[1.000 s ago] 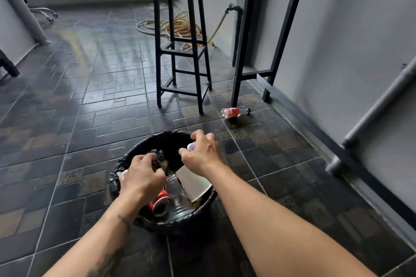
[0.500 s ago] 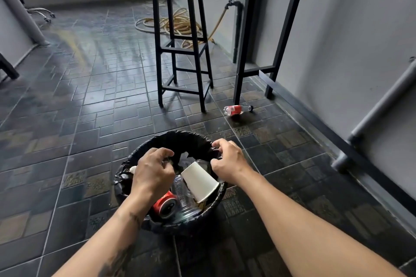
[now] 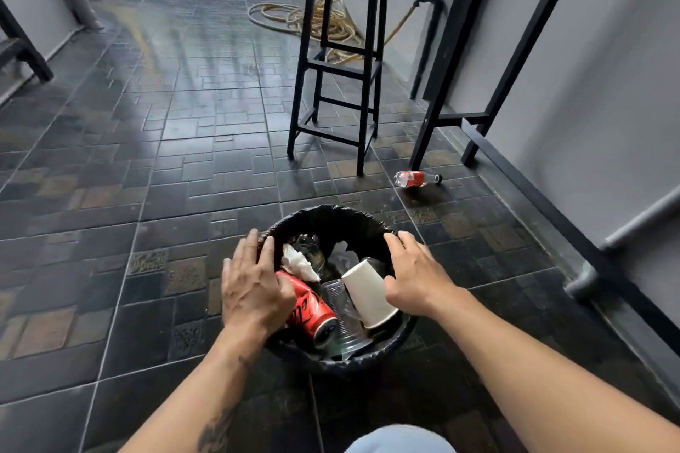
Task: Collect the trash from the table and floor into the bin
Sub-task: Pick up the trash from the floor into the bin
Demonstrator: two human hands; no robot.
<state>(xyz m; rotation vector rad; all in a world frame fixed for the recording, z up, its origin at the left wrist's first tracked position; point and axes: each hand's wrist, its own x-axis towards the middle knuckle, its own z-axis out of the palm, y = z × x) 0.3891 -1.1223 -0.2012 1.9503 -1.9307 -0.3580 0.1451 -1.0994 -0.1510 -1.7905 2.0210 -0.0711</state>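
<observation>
A round bin [image 3: 333, 214] with a black liner stands on the tiled floor in front of me. Inside lie a red soda can [image 3: 314, 311], a white paper cup [image 3: 368, 296], a clear plastic cup [image 3: 338, 305] and a crumpled tissue [image 3: 298, 262]. My left hand [image 3: 254, 287] clasps the left rim, fingers outside and thumb inside over the can. My right hand [image 3: 415, 272] clasps the right rim the same way. A plastic bottle with a red label [image 3: 414, 178] lies on the floor beyond the bin, to the right.
A tall black stool [image 3: 338, 70] stands behind the bin. Black table legs [image 3: 474, 118] stand near the grey wall on the right, close to the bottle. A coiled yellow hose [image 3: 316, 20] lies farther back. A grey pipe [image 3: 596, 257] runs down the right wall.
Both hands have moved apart from over the bin's middle out to its left and right rims, and their fingers have spread. The view has pulled back a little.
</observation>
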